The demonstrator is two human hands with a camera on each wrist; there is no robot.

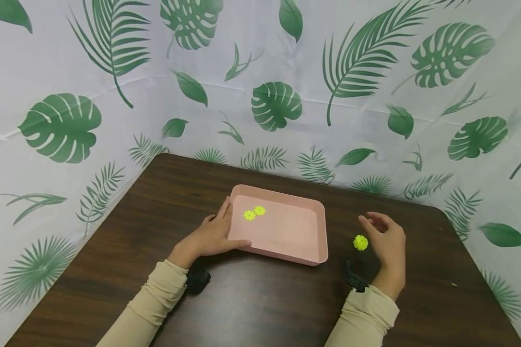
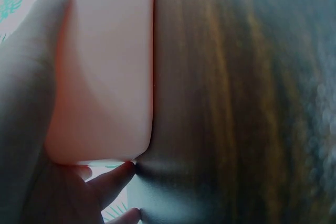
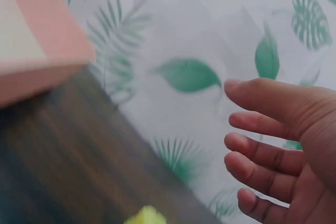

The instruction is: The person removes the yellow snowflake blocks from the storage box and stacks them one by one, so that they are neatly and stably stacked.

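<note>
A pink rectangular tray (image 1: 286,229) lies on the table, and my left hand (image 1: 214,233) holds its near left corner. The thumb (image 2: 39,30) lies along the near rim, with the fingers down the left side. Two flat yellow-green flower-shaped pieces (image 1: 249,215) are inside the tray, side by side near its left end. A third yellow-green flower-shaped piece (image 1: 360,242), thicker-looking, is to the right of the tray. My right hand (image 1: 386,241) hovers just beside that piece, fingers loosely bent and apart from the thumb, holding nothing. In the right wrist view only the top of a yellow piece (image 3: 146,216) shows.
Everything stands on a dark brown wooden table (image 1: 169,193). White cloth with green leaves (image 1: 278,106) hangs behind and at the sides. A small pale speck (image 1: 454,284) lies at the table's right. Black straps (image 1: 356,279) circle the wrists.
</note>
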